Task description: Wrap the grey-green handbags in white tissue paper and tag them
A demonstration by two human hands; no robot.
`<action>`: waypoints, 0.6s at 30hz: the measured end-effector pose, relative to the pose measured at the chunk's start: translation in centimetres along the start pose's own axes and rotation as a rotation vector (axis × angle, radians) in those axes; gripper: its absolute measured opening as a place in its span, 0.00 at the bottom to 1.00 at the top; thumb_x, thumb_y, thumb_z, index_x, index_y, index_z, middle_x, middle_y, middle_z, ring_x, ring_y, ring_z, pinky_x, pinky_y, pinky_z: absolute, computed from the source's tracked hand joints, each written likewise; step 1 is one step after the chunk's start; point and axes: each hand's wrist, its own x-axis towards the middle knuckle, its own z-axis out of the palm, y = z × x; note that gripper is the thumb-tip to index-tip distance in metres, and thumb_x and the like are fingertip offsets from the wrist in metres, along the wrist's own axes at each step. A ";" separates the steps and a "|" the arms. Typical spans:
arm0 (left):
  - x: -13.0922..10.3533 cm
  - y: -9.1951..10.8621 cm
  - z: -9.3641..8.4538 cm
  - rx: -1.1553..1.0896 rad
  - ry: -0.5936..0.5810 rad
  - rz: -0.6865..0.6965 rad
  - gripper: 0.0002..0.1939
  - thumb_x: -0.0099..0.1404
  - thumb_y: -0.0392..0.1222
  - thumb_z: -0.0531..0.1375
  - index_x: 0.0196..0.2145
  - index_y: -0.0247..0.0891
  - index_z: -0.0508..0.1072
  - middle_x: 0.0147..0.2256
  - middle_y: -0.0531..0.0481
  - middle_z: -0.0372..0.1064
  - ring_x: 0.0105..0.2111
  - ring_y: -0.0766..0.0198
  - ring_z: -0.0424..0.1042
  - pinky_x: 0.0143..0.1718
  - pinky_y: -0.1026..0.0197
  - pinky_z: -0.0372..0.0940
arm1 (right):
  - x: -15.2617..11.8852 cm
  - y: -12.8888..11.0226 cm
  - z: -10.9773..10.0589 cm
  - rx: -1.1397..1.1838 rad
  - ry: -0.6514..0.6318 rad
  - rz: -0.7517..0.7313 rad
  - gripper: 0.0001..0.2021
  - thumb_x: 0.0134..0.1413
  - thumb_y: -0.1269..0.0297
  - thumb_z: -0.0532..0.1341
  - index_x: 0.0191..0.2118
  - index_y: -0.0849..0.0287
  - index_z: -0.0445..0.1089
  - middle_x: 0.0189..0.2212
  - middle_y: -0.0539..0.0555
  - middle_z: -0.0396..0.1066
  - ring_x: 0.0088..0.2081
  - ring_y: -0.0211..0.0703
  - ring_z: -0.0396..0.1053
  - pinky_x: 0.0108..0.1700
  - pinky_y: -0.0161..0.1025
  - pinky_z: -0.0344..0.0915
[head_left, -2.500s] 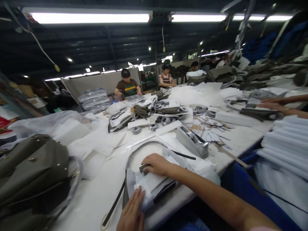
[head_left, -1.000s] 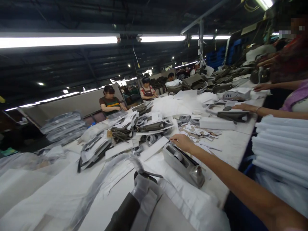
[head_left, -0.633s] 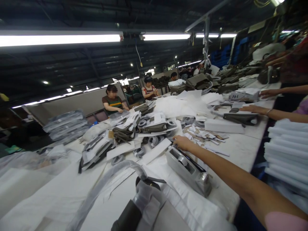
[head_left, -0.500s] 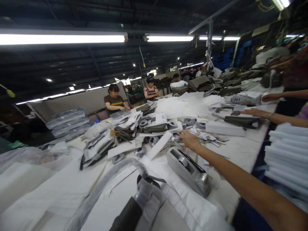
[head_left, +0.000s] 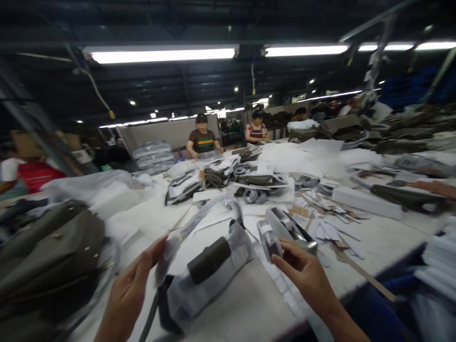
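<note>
A dark olive bag (head_left: 209, 260) lies in front of me, partly covered in white wrapping, with a plastic-wrapped handle (head_left: 194, 219) arching over it. My left hand (head_left: 132, 280) comes in from the lower left, its fingers closed at the left side of that handle; the fingertips are partly hidden. Between the thumb and fingers of my right hand (head_left: 302, 268) is a coiled grey strap (head_left: 269, 242) with a white band round it. That coil is just left of the grey tape dispenser (head_left: 309, 244) and right of the bag.
A large olive bag (head_left: 74, 247) with metal studs stands at the left. Further back lie more bags (head_left: 185, 185), strap coils (head_left: 254, 195) and white sheets (head_left: 295, 156). Paper tags (head_left: 329, 230) are scattered at the right. A co-worker's hand (head_left: 432, 188) reaches in; other people sit opposite.
My right hand has drawn the coiled strap from the pile back toward the bag. My left hand has come into view at the handle. The view has turned left.
</note>
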 end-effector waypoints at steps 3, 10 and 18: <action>1.7 2.5 0.0 0.002 -0.129 -0.004 0.35 0.66 0.68 0.53 0.56 0.37 0.73 0.55 0.41 0.72 0.56 0.48 0.70 0.59 0.48 0.64 | -2.5 -1.0 4.4 0.153 -0.110 0.071 0.19 0.54 0.51 0.67 0.48 0.56 0.77 0.48 0.59 0.74 0.36 0.44 0.73 0.32 0.36 0.71; 6.7 4.9 -0.2 0.172 -0.624 -0.086 0.31 0.59 0.65 0.63 0.49 0.39 0.78 0.41 0.48 0.78 0.44 0.52 0.73 0.47 0.56 0.65 | -2.7 -3.6 12.7 0.224 -0.162 -0.082 0.16 0.57 0.56 0.66 0.48 0.57 0.77 0.47 0.59 0.74 0.39 0.46 0.75 0.38 0.39 0.73; 6.6 6.2 0.7 0.083 -0.660 -0.117 0.24 0.59 0.62 0.65 0.36 0.36 0.76 0.27 0.54 0.70 0.27 0.66 0.63 0.27 0.65 0.53 | -0.9 -3.7 16.8 0.006 0.056 -0.286 0.09 0.55 0.67 0.66 0.43 0.56 0.78 0.47 0.58 0.76 0.48 0.50 0.74 0.51 0.45 0.72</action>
